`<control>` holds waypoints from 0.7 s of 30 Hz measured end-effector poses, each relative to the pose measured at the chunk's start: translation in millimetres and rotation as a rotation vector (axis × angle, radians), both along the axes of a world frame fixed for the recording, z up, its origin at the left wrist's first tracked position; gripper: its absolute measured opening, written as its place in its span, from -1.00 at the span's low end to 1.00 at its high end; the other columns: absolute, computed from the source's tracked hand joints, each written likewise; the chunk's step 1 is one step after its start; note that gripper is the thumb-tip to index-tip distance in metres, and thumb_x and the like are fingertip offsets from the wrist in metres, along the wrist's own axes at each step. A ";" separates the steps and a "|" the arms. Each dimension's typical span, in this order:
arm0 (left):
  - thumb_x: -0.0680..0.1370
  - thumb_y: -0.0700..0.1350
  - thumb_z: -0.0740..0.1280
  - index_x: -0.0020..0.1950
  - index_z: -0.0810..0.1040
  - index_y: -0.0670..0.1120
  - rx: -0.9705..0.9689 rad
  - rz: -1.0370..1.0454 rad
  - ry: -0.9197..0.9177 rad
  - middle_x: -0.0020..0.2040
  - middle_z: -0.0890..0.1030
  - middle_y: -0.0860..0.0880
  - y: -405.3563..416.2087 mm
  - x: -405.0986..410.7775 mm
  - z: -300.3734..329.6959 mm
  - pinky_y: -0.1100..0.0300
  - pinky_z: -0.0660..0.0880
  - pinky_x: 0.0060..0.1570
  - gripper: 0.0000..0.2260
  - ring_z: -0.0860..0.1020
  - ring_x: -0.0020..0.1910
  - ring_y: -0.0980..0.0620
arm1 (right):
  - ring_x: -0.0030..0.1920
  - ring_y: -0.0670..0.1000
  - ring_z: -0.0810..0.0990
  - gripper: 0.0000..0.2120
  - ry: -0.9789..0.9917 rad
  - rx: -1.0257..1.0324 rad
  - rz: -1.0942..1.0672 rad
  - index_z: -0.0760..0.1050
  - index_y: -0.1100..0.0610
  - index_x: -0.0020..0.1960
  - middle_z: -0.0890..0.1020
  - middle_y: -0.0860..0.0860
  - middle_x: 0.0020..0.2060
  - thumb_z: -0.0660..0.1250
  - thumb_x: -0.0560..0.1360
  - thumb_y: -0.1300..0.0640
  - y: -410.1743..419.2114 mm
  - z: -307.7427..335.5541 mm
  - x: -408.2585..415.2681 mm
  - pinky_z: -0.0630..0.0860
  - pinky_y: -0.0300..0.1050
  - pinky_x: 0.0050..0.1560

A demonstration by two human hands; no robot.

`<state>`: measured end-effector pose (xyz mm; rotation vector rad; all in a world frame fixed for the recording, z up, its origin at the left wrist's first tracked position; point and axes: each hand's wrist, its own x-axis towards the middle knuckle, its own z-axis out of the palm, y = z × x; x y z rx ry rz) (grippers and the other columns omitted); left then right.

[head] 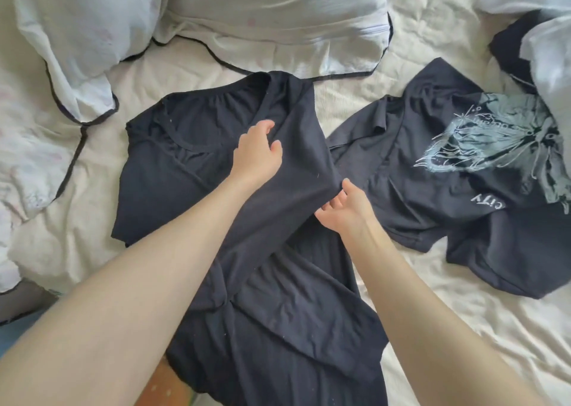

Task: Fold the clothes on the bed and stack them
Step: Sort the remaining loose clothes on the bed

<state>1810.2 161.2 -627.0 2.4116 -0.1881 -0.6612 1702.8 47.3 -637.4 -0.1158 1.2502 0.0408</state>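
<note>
Rumpled cream bed (417, 328) with two dark garments and two pale pillows.

Both hands are at the plain black garment (272, 297), which lies spread down the middle of the bed with its right side folded over toward the centre. The left hand (258, 152) rests on the upper part of that folded flap, fingers loosely curled with the tips pressing into the cloth; whether it pinches the cloth I cannot tell. The right hand (341, 209) sits at the flap's right edge, palm up, fingers relaxed and spread, touching the fabric without clasping it. A second dark shirt with a pale printed graphic (448, 189) lies crumpled just beside it on the right. Two white pillows (272, 16) edged in black lie along the head of the bed.
</note>
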 end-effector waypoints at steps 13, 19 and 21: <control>0.55 0.11 0.27 -0.35 0.32 -0.01 0.174 0.024 0.066 -0.33 0.44 0.05 -88.5 61.4 -31.6 -0.01 0.19 0.21 -0.66 0.46 -0.09 -0.06 | 0.04 0.09 0.58 -0.92 0.047 -0.135 -0.072 0.46 0.19 -0.03 0.61 0.10 -0.10 0.23 0.56 0.33 -23.1 -19.8 -14.4 0.49 -0.05 0.13; 0.57 -0.07 0.29 -0.29 0.45 -0.01 -0.122 0.110 0.075 -0.34 0.41 0.06 -99.2 74.7 -31.0 0.17 0.31 -0.13 -0.78 0.38 -0.21 0.03 | 0.08 0.06 0.58 -0.80 -0.055 -0.093 -0.180 0.43 0.16 0.19 0.62 0.07 0.00 0.21 0.58 0.29 -26.4 -22.7 -22.3 0.44 0.00 0.27; 0.56 -0.09 0.30 -0.23 0.49 -0.04 -0.105 0.048 0.051 -0.30 0.44 0.04 -91.0 73.7 -30.2 0.17 0.35 -0.18 -0.83 0.39 -0.19 0.04 | 0.14 0.05 0.57 -0.75 -0.059 -0.100 -0.110 0.43 0.15 0.25 0.61 0.05 0.09 0.22 0.58 0.25 -26.2 -22.6 -24.8 0.45 -0.01 0.21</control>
